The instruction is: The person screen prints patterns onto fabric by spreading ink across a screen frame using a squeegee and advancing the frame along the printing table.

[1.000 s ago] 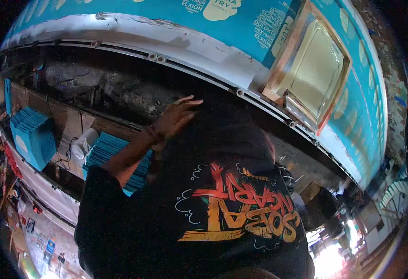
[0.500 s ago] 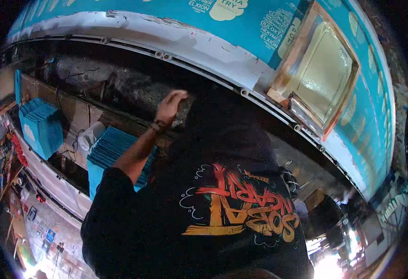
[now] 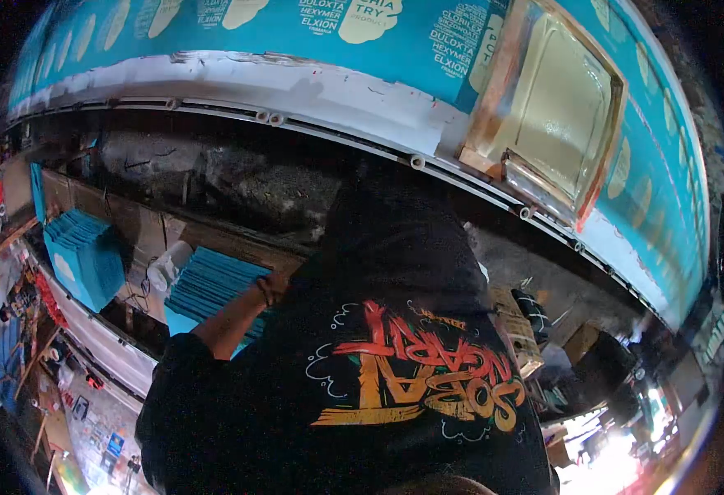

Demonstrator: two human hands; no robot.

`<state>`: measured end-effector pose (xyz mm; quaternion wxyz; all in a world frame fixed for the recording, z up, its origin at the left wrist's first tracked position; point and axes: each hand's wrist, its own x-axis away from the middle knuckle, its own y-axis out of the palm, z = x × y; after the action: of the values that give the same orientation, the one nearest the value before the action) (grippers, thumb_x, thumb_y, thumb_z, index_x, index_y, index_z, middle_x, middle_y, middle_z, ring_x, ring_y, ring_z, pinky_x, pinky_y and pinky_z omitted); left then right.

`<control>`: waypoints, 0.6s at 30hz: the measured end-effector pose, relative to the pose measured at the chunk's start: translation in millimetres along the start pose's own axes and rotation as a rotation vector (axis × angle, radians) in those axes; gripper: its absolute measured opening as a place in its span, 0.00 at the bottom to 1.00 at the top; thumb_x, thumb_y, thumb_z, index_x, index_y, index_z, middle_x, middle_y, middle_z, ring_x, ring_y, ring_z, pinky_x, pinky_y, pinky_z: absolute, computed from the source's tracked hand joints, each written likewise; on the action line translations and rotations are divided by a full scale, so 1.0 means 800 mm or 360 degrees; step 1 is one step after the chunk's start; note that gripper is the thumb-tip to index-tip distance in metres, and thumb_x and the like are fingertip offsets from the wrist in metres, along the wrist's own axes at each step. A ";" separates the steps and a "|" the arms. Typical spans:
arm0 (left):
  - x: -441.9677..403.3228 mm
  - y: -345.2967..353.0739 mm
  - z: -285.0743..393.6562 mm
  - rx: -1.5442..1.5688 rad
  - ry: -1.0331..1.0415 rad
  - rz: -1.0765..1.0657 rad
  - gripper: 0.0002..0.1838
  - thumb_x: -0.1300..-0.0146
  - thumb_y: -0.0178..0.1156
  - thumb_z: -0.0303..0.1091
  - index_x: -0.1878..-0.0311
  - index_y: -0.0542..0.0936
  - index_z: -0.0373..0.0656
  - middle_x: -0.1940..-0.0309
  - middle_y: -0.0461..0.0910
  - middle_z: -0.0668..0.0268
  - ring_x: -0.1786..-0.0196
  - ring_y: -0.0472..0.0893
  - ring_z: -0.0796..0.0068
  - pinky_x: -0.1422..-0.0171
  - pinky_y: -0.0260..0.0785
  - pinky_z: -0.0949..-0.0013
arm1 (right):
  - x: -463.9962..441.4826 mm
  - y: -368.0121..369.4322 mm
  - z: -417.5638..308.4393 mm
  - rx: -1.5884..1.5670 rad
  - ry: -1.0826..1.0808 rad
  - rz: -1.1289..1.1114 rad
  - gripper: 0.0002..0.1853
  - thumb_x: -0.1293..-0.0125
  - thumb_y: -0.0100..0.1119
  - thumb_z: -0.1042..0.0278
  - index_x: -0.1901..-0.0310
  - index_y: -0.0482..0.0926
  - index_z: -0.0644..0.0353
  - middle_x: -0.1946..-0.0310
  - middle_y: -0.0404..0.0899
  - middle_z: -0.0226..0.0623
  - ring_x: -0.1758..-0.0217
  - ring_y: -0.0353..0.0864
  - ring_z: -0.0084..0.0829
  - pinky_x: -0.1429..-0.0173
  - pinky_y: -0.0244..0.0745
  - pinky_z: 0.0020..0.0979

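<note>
My left hand [image 3: 286, 275] is low beside my black shirt [image 3: 411, 396], close to a stack of folded blue pieces [image 3: 222, 285]. A dark band circles its wrist. The fingers are hidden against the shirt, so whether it holds anything does not show. My right hand is out of view. Ahead on the right, a wooden-framed printing screen [image 3: 564, 115] with a yellowish, glossy mesh lies on blue fabric [image 3: 288, 37] printed with pale shapes and lettering. Across the near end of the screen rests a bar-like piece [image 3: 541, 178].
A metal rail [image 3: 337, 140] with round rings runs along the table's near edge. To the left stand another blue stack [image 3: 84, 260] and a white roll [image 3: 166, 266]. Behind them is a second long table edge [image 3: 90, 322]. A wrapped bundle [image 3: 517, 330] sits low on the right.
My left hand has dropped from its raised place before the table to beside my shirt. The view has shifted slightly, and the wrapped bundle on the right shows more.
</note>
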<state>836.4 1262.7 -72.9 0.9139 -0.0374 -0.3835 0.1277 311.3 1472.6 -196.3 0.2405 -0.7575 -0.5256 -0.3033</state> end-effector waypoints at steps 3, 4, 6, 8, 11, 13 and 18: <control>-0.005 -0.014 -0.019 0.0044 0.0048 0.0023 0.27 0.22 0.58 0.49 0.28 0.78 0.42 0.34 0.82 0.48 0.31 0.80 0.48 0.27 0.71 0.45 | 0.003 0.003 0.010 -0.0024 -0.0006 0.0005 0.17 0.16 0.56 0.65 0.34 0.82 0.66 0.38 0.86 0.39 0.34 0.82 0.31 0.29 0.73 0.34; -0.005 -0.015 -0.026 0.0065 0.0075 0.0030 0.28 0.23 0.58 0.48 0.28 0.78 0.42 0.33 0.81 0.48 0.31 0.80 0.48 0.27 0.71 0.44 | 0.003 0.004 0.013 -0.0031 -0.0013 0.0008 0.17 0.16 0.56 0.65 0.35 0.82 0.66 0.38 0.86 0.39 0.34 0.82 0.31 0.29 0.73 0.34; -0.005 -0.020 -0.032 0.0067 0.0071 0.0028 0.28 0.24 0.59 0.48 0.27 0.78 0.42 0.32 0.81 0.48 0.30 0.79 0.46 0.26 0.70 0.43 | 0.002 0.007 0.014 -0.0049 -0.0026 0.0011 0.17 0.16 0.56 0.65 0.35 0.82 0.66 0.38 0.86 0.39 0.34 0.82 0.31 0.30 0.73 0.34; 0.002 -0.039 -0.006 0.0011 -0.0060 -0.0020 0.30 0.24 0.60 0.48 0.26 0.76 0.43 0.31 0.79 0.48 0.28 0.77 0.45 0.23 0.67 0.43 | 0.002 0.009 0.020 -0.0062 -0.0029 0.0011 0.17 0.16 0.56 0.65 0.35 0.82 0.66 0.38 0.86 0.39 0.35 0.83 0.31 0.30 0.74 0.34; 0.010 -0.081 0.045 -0.0183 -0.0227 -0.0131 0.34 0.25 0.60 0.51 0.22 0.73 0.44 0.25 0.74 0.49 0.24 0.73 0.45 0.18 0.62 0.44 | 0.004 0.014 0.022 -0.0062 -0.0039 0.0029 0.17 0.16 0.56 0.65 0.35 0.82 0.66 0.39 0.87 0.39 0.35 0.83 0.31 0.30 0.74 0.34; 0.013 -0.088 0.045 -0.0266 -0.0257 -0.0180 0.35 0.25 0.60 0.53 0.21 0.72 0.45 0.23 0.72 0.50 0.22 0.71 0.45 0.17 0.59 0.45 | 0.008 0.017 0.023 -0.0053 -0.0039 0.0045 0.17 0.16 0.56 0.65 0.35 0.82 0.66 0.39 0.87 0.39 0.36 0.83 0.31 0.31 0.74 0.34; -0.006 0.041 -0.183 -0.0219 0.0012 0.0076 0.37 0.25 0.60 0.55 0.20 0.70 0.46 0.23 0.71 0.49 0.21 0.69 0.46 0.15 0.58 0.45 | 0.023 0.018 0.019 0.0026 -0.0002 0.0104 0.17 0.16 0.56 0.65 0.35 0.82 0.66 0.40 0.87 0.38 0.37 0.84 0.31 0.32 0.75 0.34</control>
<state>930.9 1297.1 -184.4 0.9074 -0.1097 -0.3868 0.1225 333.0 1489.7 -194.4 0.2562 -0.7724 -0.5033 -0.2905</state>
